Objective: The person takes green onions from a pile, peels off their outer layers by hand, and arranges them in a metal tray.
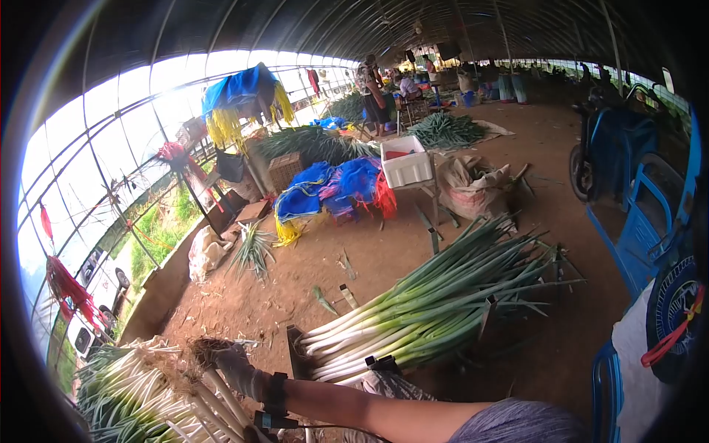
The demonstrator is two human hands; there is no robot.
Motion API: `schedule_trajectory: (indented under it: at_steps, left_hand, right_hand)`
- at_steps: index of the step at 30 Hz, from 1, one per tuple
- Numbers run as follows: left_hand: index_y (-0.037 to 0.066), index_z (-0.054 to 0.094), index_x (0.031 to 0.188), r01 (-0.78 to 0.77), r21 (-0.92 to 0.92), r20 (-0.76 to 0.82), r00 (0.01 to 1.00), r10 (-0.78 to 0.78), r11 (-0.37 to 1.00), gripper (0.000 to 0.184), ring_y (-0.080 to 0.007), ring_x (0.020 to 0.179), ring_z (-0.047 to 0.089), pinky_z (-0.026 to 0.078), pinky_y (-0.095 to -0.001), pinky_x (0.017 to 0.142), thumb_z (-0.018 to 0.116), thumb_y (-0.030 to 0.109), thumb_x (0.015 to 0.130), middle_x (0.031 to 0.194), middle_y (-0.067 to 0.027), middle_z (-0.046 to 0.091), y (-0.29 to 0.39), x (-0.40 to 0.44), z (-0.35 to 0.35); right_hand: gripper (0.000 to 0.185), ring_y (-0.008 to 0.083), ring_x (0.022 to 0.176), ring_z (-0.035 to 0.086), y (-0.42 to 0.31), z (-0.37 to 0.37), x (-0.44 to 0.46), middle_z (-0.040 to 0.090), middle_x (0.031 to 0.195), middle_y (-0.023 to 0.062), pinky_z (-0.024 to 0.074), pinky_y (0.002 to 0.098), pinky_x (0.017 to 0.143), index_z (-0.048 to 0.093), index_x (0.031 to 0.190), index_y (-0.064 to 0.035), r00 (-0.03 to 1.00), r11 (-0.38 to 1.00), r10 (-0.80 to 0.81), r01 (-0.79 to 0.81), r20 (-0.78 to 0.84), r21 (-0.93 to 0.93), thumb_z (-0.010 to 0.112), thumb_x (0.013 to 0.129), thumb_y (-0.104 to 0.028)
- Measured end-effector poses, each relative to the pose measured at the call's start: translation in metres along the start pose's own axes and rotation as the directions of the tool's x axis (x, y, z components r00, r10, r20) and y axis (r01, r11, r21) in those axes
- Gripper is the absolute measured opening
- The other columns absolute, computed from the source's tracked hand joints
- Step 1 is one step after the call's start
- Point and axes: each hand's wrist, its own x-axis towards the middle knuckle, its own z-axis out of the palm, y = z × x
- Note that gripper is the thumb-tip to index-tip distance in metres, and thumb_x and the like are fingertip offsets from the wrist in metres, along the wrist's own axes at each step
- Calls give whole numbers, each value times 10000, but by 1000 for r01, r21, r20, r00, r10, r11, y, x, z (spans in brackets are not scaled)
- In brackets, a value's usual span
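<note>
My right hand [240, 373], in a grey glove with a black strap at the wrist, reaches across to the lower left. Its fingers close round the root end of a few green onions [220, 404], whose white stalks slant down below it. Brown, soil-covered roots stick out beside the fingers. Under and left of the hand lies a heap of untrimmed green onions [122, 387] with roots and green leaves. Ahead of my forearm, a large stack of clean green onions [413, 310] rests on a low metal rack [299, 353], white ends to the left. My left hand is not in view.
A white foam box [406, 168] stands on a stand beside blue and purple netting [329, 184]. Behind it sits a full sack [473, 188]. At right are a blue chair [639, 236] and a scooter [617, 148]. Several people [373, 92] are farther back.
</note>
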Motion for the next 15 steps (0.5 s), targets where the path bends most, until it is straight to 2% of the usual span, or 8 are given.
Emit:
schedule_trajectory:
  at_steps: [4, 5, 6, 7, 8, 9, 12, 15]
  left_hand:
    - [25, 581, 1079, -62, 57, -20, 998, 64, 996, 400, -128, 775, 510, 437, -285, 654, 610, 382, 898, 897, -28, 565, -15, -3, -18]
    - [27, 582, 1075, -76, 75, -36, 996, 79, 994, 395, -127, 775, 510, 436, -285, 652, 614, 379, 896, 892, -26, 564, -18, -5, -24]
    - [32, 583, 1070, -68, 42, -26, 997, 69, 997, 382, -128, 777, 511, 437, -287, 654, 617, 370, 896, 887, -22, 562, -17, -10, -27]
    - [36, 585, 1065, -46, -7, -53, 998, 45, 999, 369, -129, 779, 512, 438, -289, 657, 621, 361, 895, 881, -19, 560, -15, -17, -25]
    - [40, 587, 1060, -32, -69, -104, 994, 24, 997, 356, -129, 781, 513, 439, -290, 660, 625, 353, 894, 876, -16, 558, -20, -22, -28]
    - [44, 587, 1087, 27, -141, 51, 999, -20, 990, 323, -117, 802, 529, 445, -271, 667, 617, 305, 899, 900, -7, 570, -36, -12, -52]
    - [10, 592, 1019, -85, -105, 36, 995, 89, 991, 385, -108, 720, 556, 457, -258, 638, 580, 379, 913, 794, -17, 590, -32, -10, -64]
    - [19, 591, 1034, -108, -149, 82, 989, 121, 983, 395, -127, 805, 598, 495, -275, 695, 585, 393, 907, 882, -46, 624, -23, -18, -74]
  right_hand:
    - [271, 148, 749, 641, 0, -7, 22, 682, 988, 53, 523, 289, 665, 636, 1101, -19, 986, 925, -68, 119, -151, 361, 586, 838, -57]
    - [247, 156, 691, 646, -3, -24, 76, 688, 953, 74, 523, 282, 608, 649, 1067, -14, 897, 921, -26, 194, -442, 339, 563, 837, -28]
    - [223, 138, 691, 643, -24, -36, 85, 692, 915, 77, 506, 261, 562, 655, 1052, -25, 917, 931, -227, 303, -329, 202, 569, 845, -29]
    - [193, 120, 687, 637, -20, -76, 117, 692, 879, 66, 495, 247, 547, 663, 1034, -35, 940, 921, -340, 328, 20, 211, 601, 850, -35]
    - [183, 106, 680, 628, -58, -40, 90, 690, 842, 42, 490, 252, 541, 668, 1014, -39, 966, 974, -180, 149, -184, -170, 636, 834, -41]
    - [180, 95, 682, 626, -71, -28, 77, 688, 836, 23, 490, 244, 548, 675, 1003, -51, 986, 959, -74, 28, -151, -283, 671, 823, -61]
    - [245, 89, 701, 630, -58, -27, 37, 684, 834, 8, 514, 227, 603, 666, 1049, -64, 989, 807, 145, -113, 9, -580, 697, 806, -58]
    - [675, 184, 973, 605, -12, -56, 4, 579, 1199, 105, 518, 297, 814, 393, 1392, -77, 807, 665, 502, -132, 310, -735, 681, 787, 10]
